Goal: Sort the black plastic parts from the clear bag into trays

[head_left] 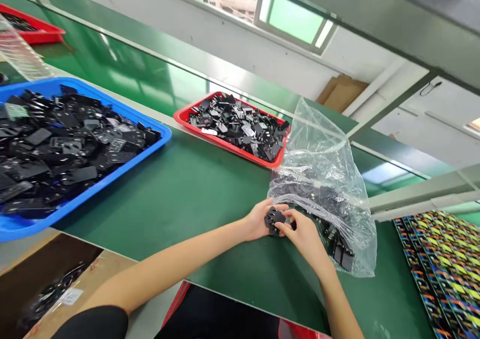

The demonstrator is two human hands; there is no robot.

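Palm partly curled, our left hand [258,222] cradles a small black piece [275,220], and we have it right here, held over the green tabletop [180,189], just beside the clear bag [326,134]! Our right hand [304,236] meets it from the other side, thumb and fingers bent close, thumb tip on the piece; a dark bit shows among those fingers, and whether it is a second piece we cannot tell.

Look at that surface: matte, hard-looking, a notched outline with flat faces. Next to it, the bag is all crinkles and glints, thin see-through film slumped over black parts [343,254], several of them flat and rectangular. Behind us on the smooth, shiny top? No, ahead: a shallow red tray [279,160], rounded at the corners, heaped with dark, angular parts. Over on our left, a bigger blue tray [161,136], piled the same way, glossy and dull faces jumbled together.
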